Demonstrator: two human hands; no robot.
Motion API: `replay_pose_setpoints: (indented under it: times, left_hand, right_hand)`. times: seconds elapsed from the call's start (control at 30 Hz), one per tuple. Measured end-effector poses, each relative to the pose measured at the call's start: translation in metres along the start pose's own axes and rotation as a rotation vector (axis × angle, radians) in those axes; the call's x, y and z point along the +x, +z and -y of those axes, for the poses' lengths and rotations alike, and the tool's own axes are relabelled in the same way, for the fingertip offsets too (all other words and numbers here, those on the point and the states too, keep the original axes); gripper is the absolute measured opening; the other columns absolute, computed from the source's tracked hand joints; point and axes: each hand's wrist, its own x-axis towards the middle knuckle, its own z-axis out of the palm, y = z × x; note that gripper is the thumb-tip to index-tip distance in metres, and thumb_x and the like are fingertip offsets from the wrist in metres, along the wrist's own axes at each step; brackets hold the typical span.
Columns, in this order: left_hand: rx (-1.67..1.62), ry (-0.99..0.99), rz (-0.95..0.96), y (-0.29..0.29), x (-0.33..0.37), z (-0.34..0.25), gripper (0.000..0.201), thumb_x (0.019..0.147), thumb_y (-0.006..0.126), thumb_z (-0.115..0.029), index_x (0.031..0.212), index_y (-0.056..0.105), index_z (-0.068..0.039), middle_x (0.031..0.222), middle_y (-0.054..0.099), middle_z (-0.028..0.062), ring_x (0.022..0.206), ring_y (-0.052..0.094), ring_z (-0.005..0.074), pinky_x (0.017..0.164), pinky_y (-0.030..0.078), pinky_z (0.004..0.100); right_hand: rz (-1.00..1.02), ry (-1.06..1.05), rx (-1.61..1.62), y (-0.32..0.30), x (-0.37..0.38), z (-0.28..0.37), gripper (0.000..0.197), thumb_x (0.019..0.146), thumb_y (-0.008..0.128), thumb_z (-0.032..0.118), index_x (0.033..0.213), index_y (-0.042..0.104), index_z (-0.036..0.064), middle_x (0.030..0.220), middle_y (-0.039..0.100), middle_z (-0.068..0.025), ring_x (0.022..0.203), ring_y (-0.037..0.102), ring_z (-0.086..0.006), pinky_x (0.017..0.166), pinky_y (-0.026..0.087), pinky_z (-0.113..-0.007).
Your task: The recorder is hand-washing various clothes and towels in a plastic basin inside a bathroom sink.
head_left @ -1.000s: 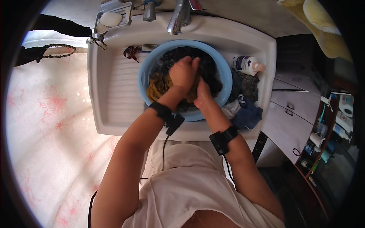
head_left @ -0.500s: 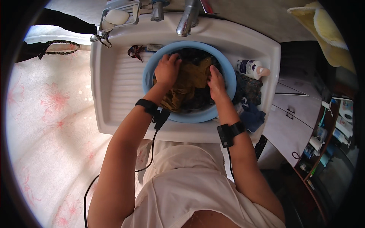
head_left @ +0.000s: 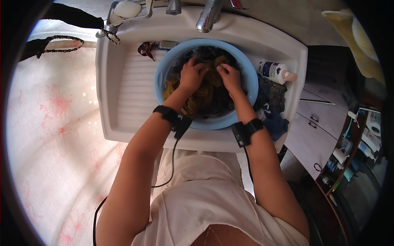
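Note:
A light blue round basin [head_left: 251,80] stands in the white sink [head_left: 129,90], holding water and clothes. Mustard-brown cloth [head_left: 197,97] lies bunched among dark garments [head_left: 221,104] in it. My left hand [head_left: 192,76] is closed on the mustard cloth with bent fingers. Thumb and fingers of my right hand [head_left: 230,78] pinch a raised fold of the same cloth, close to the left hand. Part of the cloth is hidden under my hands. Both wrists wear black straps with small boxes and cables.
Left of the basin's far rim lies a scrubbing brush [head_left: 167,45]. A white bottle [head_left: 273,71], dark patterned cloth [head_left: 273,96] and blue cloth [head_left: 276,125] crowd its right. The faucet [head_left: 207,16] juts over the far edge, near a soap dish [head_left: 143,15]. A floral curtain [head_left: 57,123] hangs left.
My hands have come closer together, the right moving left and the left slightly right. The mustard cloth, earlier spread between them, is now more bunched. The view has shifted slightly.

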Motion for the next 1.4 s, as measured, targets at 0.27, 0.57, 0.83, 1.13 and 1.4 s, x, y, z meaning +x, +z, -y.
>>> replay_pose_setpoints:
  times: [0.27, 0.57, 0.83, 1.13, 1.4]
  left_hand:
    - [-1.271, -0.265, 0.464, -0.075, -0.015, -0.103, 0.031, 0.095, 0.054, -0.034, 0.103, 0.061, -0.006, 0.099, 0.060, 0.0009, 0.094, 0.053, 0.0065, 0.083, 0.043, 0.0236]
    - [-0.869, -0.183, 0.174, -0.061, -0.017, -0.118, 0.034, 0.081, 0.071, -0.034, 0.084, 0.063, -0.001, 0.072, 0.063, 0.0060, 0.069, 0.057, 0.0117, 0.068, 0.047, 0.0283]
    - [-0.023, -0.321, -0.213, -0.064, 0.008, -0.002, 0.044, 0.079, 0.067, -0.040, 0.110, 0.057, -0.011, 0.089, 0.066, 0.0184, 0.082, 0.063, 0.0380, 0.072, 0.050, 0.0450]
    - [0.309, 0.175, 0.016, -0.046, -0.039, 0.012, 0.068, 0.074, 0.068, -0.045, 0.134, 0.044, -0.025, 0.140, 0.034, 0.0186, 0.124, 0.038, 0.0382, 0.094, 0.038, 0.0513]
    - [0.412, -0.001, 0.100, -0.021, -0.013, 0.027, 0.048, 0.070, 0.071, -0.035, 0.113, 0.060, -0.018, 0.136, 0.041, 0.0127, 0.117, 0.045, 0.0323, 0.090, 0.041, 0.0498]
  right_hand:
    - [0.292, 0.565, 1.899, -0.032, -0.048, 0.057, 0.050, 0.095, 0.040, 0.051, 0.113, 0.057, 0.0069, 0.103, 0.060, -0.0074, 0.098, 0.059, -0.0209, 0.086, 0.048, -0.035]
    - [0.483, 0.404, 2.041, -0.003, -0.051, 0.055, 0.051, 0.096, 0.039, 0.050, 0.120, 0.052, 0.0079, 0.115, 0.058, -0.0080, 0.103, 0.058, -0.0220, 0.091, 0.047, -0.038]
    - [0.168, 0.592, 1.536, -0.023, -0.065, 0.104, 0.046, 0.093, 0.053, 0.042, 0.120, 0.050, 0.0056, 0.117, 0.057, -0.0069, 0.110, 0.055, -0.0220, 0.092, 0.046, -0.039]
    - [-0.005, 0.076, 0.171, 0.016, -0.037, 0.013, 0.048, 0.091, 0.056, 0.020, 0.133, 0.041, 0.0014, 0.135, 0.034, -0.0224, 0.122, 0.041, -0.0376, 0.101, 0.037, -0.041]
    - [0.055, 0.097, 0.122, 0.016, -0.012, 0.018, 0.040, 0.092, 0.055, 0.020, 0.127, 0.048, 0.0016, 0.130, 0.044, -0.0221, 0.122, 0.043, -0.0374, 0.100, 0.039, -0.041]
